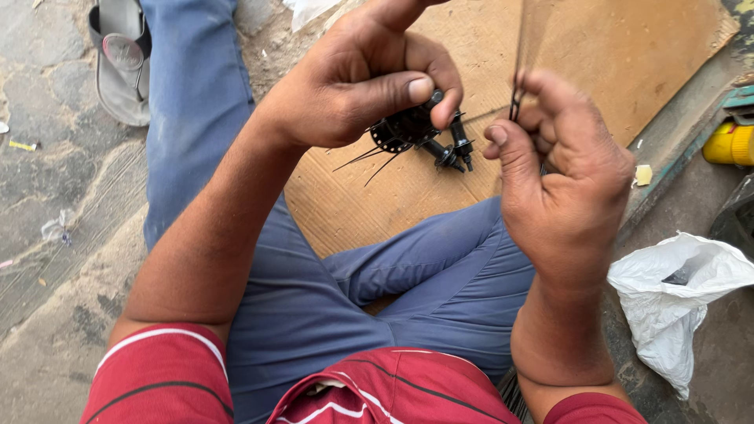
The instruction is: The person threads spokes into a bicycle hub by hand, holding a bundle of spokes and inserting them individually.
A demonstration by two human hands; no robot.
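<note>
Black hub [408, 129] held up over the lap, pinched in the left hand [357, 78] between thumb and curled fingers; axle end [454, 151] sticking out low and right, toward the right hand [561, 177]; long axis running roughly from upper left to lower right; a few thin spokes [369, 161] already hanging from the flange, splayed down and left. Right hand just beside, right of the hub, not touching it; clenched on a bundle of dark spokes [516, 86] rising straight up between thumb and forefinger, upper ends blurred. Left hand nearer the hub, in fact gripping it; right hand a short gap away across the axle end. Beneath, a sheet of brown cardboard [628, 55] on the ground and blue trousers [314, 298]. Further out: white plastic bag [667, 298] crumpled at right, something dark inside; yellow can [730, 143] at the right edge, partly cut off; grey sandal [122, 63] upper left on the stone floor [47, 196].
</note>
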